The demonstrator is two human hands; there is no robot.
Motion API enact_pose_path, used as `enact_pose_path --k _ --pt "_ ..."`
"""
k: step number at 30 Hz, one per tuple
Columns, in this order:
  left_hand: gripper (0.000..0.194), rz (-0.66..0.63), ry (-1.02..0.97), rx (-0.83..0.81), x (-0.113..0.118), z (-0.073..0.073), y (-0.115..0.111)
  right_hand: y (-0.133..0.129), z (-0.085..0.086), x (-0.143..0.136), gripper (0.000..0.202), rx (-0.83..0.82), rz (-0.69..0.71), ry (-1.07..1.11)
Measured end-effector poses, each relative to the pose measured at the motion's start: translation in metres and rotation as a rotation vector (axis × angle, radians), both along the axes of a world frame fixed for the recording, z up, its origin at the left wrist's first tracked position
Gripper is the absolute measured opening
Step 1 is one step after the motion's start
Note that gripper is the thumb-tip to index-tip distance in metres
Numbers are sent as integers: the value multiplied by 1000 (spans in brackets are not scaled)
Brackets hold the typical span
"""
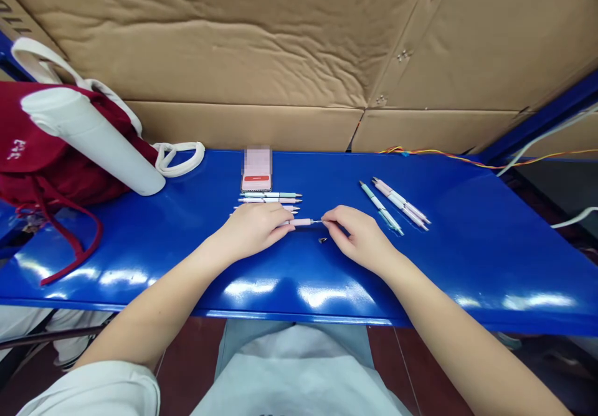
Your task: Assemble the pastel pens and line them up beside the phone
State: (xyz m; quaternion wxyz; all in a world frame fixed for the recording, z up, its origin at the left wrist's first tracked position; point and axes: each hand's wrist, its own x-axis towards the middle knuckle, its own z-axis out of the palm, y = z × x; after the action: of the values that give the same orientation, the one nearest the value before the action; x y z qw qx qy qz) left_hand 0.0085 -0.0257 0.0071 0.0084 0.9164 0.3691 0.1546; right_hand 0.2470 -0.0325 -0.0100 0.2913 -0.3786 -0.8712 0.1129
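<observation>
My left hand [258, 226] is closed around the barrel of a pink pen [303, 222], which lies level just above the blue tabletop. From the pen's right end a thin refill [316, 221] sticks out. The fingertips of my right hand [357, 236] pinch the free end of that refill; whether a spring is on it is too small to tell. Below the gap between my hands lies a small metal pen tip [322, 240]. Beside my left hand, several pens [271, 198] in green and pink lie in a row, partly covered by the fingers.
A phone [256, 176] lies behind the row of pens. To the right are a green pen [379, 206] and pink pens [402, 203]. A white bottle [98, 139] leans on a red bag [28, 136] at left. Cardboard [243, 48] walls the back; wires [443, 154] run along the rear edge.
</observation>
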Motion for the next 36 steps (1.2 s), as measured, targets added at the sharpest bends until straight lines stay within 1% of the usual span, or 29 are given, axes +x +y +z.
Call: enact_pose_path --k 9,14,16,18,19,21,24,27,30,36 --pt "27 -18 22 -23 3 1 -2 -3 1 -7 18 -97 5 31" --pt "27 -29 20 -25 3 0 -2 -6 -3 -9 16 -225 -18 110" --pt "27 -25 7 -13 1 -1 -1 -6 -2 -5 28 -268 -20 109" --pt "28 -16 -3 -7 0 0 0 -4 1 0 42 -277 1 9" --pt "28 -8 -5 -6 -1 1 1 -3 3 3 44 -274 19 -63" --pt "29 7 -7 -7 -3 2 2 -1 7 7 35 -280 68 -186" --pt "28 17 3 -22 -4 3 3 2 8 10 14 -305 109 -252" --pt "28 3 14 -37 -3 3 3 3 4 8 11 -307 102 -238" --pt "28 -3 17 -40 -2 3 3 3 2 6 9 -288 60 -185" --pt "25 -12 32 -38 0 2 2 3 3 5 9 -250 -5 -101"
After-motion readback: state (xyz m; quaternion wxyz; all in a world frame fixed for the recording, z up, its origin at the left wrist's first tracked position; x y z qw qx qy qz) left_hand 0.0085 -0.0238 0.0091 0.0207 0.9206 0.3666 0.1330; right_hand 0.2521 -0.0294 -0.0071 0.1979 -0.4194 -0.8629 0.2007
